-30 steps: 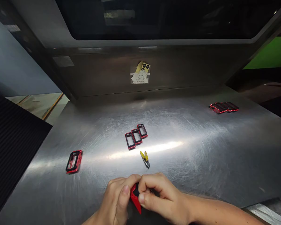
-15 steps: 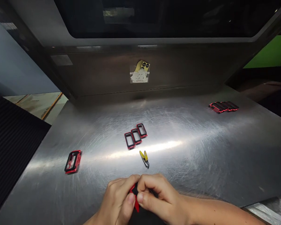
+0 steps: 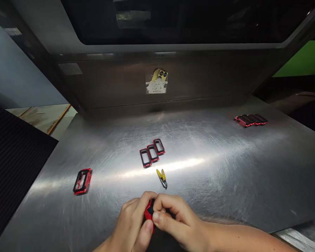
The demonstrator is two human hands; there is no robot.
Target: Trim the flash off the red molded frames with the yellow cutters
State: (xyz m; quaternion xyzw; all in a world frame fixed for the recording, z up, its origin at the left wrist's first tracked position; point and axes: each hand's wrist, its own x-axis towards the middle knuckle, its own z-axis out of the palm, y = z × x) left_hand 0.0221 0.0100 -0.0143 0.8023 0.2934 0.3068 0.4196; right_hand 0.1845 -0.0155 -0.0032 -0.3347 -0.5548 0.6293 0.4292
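At the near edge of the metal table, a red and black part (image 3: 148, 211) shows between my two hands, mostly covered by the fingers. My left hand (image 3: 132, 224) wraps around its red side, thumb bent in front. With thumb and index finger pinched together, my right hand (image 3: 177, 220) presses at the black side of the part. Just beyond the hands lie small nippers (image 3: 162, 178) with yellow handles, jaws pointing toward me. Farther off, three red and black rectangular frames (image 3: 152, 152) rest side by side in a slanted row.
A larger red and black frame (image 3: 82, 181) lies at the left on the metal table (image 3: 212, 182). Several red and black pieces (image 3: 251, 120) overlap at the far right. A clear bag with yellow labels (image 3: 157, 81) is on the upright back panel (image 3: 204, 75).
My left index finger has lifted slightly and the part has turned in my hands, showing more of its red side. The things on the table stay put.
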